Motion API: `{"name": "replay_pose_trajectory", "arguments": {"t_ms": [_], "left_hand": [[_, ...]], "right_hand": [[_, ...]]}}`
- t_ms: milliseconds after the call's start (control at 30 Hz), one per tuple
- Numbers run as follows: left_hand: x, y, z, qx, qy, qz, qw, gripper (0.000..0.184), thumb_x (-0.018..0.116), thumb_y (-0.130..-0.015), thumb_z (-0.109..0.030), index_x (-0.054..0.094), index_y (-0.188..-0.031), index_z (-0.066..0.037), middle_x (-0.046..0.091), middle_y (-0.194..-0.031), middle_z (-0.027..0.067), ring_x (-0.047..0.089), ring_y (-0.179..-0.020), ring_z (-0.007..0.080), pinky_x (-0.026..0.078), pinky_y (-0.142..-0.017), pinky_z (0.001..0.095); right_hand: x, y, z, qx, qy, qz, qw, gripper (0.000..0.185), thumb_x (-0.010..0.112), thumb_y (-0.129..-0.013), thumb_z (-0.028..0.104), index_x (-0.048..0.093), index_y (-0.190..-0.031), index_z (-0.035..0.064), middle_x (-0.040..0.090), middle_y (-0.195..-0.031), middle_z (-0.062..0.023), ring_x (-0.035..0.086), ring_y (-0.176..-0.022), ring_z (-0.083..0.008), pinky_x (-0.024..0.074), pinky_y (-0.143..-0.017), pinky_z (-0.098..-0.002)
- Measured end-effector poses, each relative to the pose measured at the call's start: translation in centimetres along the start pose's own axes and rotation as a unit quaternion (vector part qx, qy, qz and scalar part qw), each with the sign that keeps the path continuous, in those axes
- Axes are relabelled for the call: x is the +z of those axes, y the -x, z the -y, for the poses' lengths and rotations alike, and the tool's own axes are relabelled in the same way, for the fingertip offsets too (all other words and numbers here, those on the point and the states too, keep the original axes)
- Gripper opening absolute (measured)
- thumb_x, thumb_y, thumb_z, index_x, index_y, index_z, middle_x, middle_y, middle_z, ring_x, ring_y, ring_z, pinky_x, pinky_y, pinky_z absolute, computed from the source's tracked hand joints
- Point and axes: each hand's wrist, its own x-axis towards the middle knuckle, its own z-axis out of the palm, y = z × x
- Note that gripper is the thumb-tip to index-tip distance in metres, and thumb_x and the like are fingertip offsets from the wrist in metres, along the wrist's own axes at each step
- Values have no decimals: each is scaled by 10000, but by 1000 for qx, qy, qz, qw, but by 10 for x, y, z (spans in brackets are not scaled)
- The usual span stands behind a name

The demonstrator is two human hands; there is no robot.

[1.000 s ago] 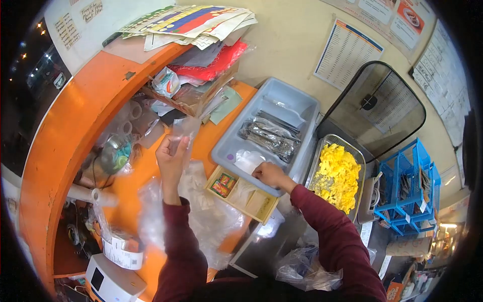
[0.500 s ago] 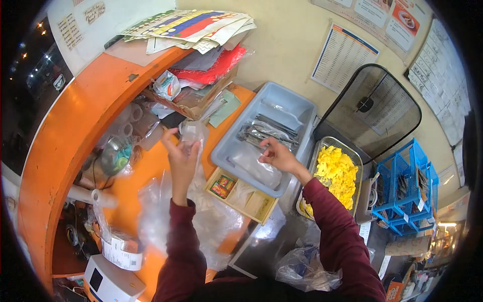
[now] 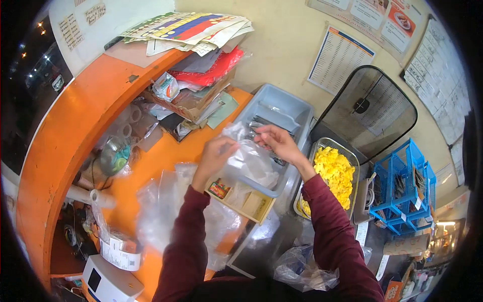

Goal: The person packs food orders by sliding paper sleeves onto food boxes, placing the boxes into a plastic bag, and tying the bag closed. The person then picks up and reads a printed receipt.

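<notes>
My left hand (image 3: pixel 217 158) is closed in a pinch on a clear plastic bag (image 3: pixel 235 132) in front of the grey-blue tub. Close beside it, my right hand (image 3: pixel 279 143) is over the tub with its fingers curled together at the bag's edge. Thin see-through film makes the exact grip hard to see. Below the hands, the grey-blue tub (image 3: pixel 300 95) holds dark packets and more clear plastic. A small wooden tray (image 3: pixel 261 214) with red-and-green packets adjoins the tub's near side.
Loose clear bags (image 3: pixel 156 216) cover part of the orange counter (image 3: pixel 126 181). Right of the tub are a metal basket of yellow food (image 3: pixel 333 173), a mesh lid (image 3: pixel 370 110) and a blue rack (image 3: pixel 402 189). A white printer (image 3: pixel 108 279) stands at lower left.
My left hand has moved right with the clear plastic bag, up to my right hand. The fingers of my right hand have gone from spread to curled at the bag.
</notes>
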Motion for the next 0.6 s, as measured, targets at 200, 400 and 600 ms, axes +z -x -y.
{"name": "replay_pose_trajectory", "arguments": {"t_ms": [200,400,600], "left_hand": [[-28,21,-7,-38,-33,-50,997,128,712,-898,-144,709,-930,-21,644,-855,3,559,-743,84,432,-636,242],[-14,10,-112,163,-184,139,959,147,708,-857,-150,649,-905,-24,658,-903,140,618,-897,342,484,-772,410],[38,38,-258,188,-18,105,976,216,716,-844,-158,671,-1006,-23,685,-999,136,654,-978,253,491,-849,332]], "right_hand": [[28,7,-89,75,203,48,975,509,591,-969,385,530,-1309,11,643,-1128,-196,630,-1034,-342,483,-935,-418],[2,59,92,-299,337,-65,890,930,775,-793,391,276,-1509,69,548,-1292,-207,534,-1188,-375,470,-952,-455],[-42,195,201,-117,420,-21,900,303,723,-816,191,637,-1048,16,663,-822,-222,640,-836,-433,496,-731,-504]]}}
